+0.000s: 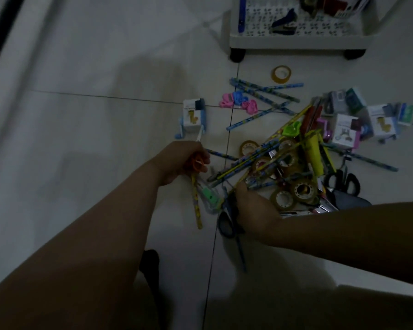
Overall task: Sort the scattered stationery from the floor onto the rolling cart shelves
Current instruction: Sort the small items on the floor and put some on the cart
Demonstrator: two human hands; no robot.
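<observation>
A heap of stationery lies on the tiled floor: patterned pencils (262,160), several tape rolls (283,198), black scissors (342,182) and small boxed sharpeners (343,133). My left hand (181,163) grips orange-handled scissors (198,166) together with a yellow pencil (196,201) that hangs down from it. My right hand (253,208) reaches into the near edge of the heap, fingers curled round a bundle of pencils; black scissors (227,225) show under its wrist. The white rolling cart (296,39) stands at the top, its bottom shelf holding a blue stapler (284,23).
A boxed sharpener (193,117) stands apart on the left. Pink and blue clips (236,102), blue pencils (267,96) and a lone tape roll (281,74) lie between heap and cart. A green item (210,196) lies between my hands. Bare tiles spread left.
</observation>
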